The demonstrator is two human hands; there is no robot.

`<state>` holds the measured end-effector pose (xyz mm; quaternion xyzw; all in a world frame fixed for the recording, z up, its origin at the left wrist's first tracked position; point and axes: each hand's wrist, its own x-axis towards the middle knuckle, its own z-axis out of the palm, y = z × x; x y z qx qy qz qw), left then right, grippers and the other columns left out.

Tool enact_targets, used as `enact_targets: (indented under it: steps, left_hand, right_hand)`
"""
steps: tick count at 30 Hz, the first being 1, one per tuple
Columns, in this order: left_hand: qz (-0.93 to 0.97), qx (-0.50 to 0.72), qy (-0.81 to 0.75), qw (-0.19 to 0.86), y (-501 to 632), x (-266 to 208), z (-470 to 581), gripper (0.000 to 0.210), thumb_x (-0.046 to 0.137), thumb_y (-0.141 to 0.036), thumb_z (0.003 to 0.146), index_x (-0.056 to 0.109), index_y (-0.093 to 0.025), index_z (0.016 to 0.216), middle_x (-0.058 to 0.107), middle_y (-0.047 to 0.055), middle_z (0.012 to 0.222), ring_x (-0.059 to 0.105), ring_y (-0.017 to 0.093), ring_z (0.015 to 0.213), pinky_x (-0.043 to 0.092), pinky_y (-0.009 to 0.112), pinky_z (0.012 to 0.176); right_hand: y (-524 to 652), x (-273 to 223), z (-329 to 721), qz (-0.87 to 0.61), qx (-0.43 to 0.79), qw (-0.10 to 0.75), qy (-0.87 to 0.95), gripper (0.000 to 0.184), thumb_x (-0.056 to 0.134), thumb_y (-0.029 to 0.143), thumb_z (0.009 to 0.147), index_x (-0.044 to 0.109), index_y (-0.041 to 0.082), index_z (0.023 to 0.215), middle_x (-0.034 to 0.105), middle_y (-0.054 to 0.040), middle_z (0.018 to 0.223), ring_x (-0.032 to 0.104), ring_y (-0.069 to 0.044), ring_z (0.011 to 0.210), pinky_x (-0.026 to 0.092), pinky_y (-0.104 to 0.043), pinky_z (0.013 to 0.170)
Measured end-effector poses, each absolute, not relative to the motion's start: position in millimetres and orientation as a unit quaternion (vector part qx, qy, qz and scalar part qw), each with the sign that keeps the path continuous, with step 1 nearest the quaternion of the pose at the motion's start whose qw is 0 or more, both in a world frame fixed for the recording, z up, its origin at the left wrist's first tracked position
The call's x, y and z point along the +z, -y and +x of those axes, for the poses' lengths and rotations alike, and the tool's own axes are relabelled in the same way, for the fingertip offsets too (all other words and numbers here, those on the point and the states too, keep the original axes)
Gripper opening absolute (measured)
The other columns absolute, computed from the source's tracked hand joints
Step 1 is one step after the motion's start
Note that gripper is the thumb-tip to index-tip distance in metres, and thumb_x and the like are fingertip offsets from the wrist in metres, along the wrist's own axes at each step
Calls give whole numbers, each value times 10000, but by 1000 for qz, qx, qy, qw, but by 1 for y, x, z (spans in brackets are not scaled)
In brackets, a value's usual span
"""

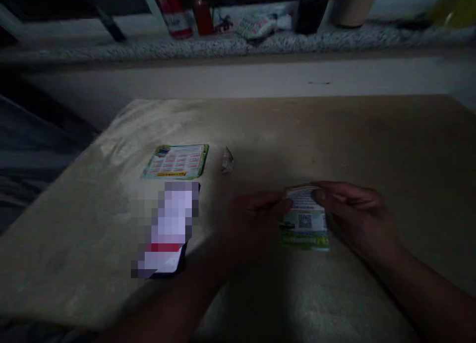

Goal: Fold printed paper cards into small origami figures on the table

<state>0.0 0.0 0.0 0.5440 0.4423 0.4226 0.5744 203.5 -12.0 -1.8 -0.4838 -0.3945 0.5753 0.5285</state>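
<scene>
Between my two hands is a printed leaflet (307,229) with a QR code, lines of text and a green band along its lower edge. My left hand (253,221) pinches its upper left edge, thumb on the front. At the upper right edge, my right hand (362,214) grips it the same way. The leaflet's top looks bent or folded over; its back is hidden. To the left of my hands, a small folded paper piece (227,161) stands on the table. Farther left lies what looks like a stack of colourful leaflets (176,162).
A lit phone (171,219), partly pixelated, lies left of my left forearm on the pale table (92,219). Behind the table runs a speckled stone ledge (130,53) with a red bottle (174,13), a crumpled packet (256,26) and dark containers. The scene is dim.
</scene>
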Motion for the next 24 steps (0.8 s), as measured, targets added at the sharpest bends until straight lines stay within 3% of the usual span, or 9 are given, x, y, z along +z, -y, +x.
enact_targets:
  steps: [7,11,16,24]
  left_hand:
    - [513,458,-437,580,0,4,1,82,754,-241,862,826,-220,895,825,4,836,774,146,749,615,203,667]
    - [514,463,-440,573,2,5,1,88,745,-213,860,824,-228,897,824,-1,826,770,133,719,609,187,637]
    - [562,444,-436,545,3,4,1,100,732,-231,878,825,-217,914,821,10,807,766,133,704,596,183,621]
    - [540,470,-445,538,2,2,0,100,727,-237,881,822,-222,904,822,7,817,772,141,714,616,202,631]
  right_hand:
    - [7,-3,204,-487,533,545,426,169,790,362,859,808,301,1016,833,-30,918,784,-196,756,641,-296,706]
    - [10,0,203,-487,530,527,452,262,825,355,820,779,299,1071,831,-36,885,786,-215,727,651,-321,672]
    - [11,-1,197,-508,522,531,432,139,855,330,781,814,263,895,828,-36,792,775,-194,631,642,-279,586]
    - [8,-1,204,-505,513,525,454,261,760,424,876,791,260,1078,831,-53,887,784,-194,743,639,-281,670]
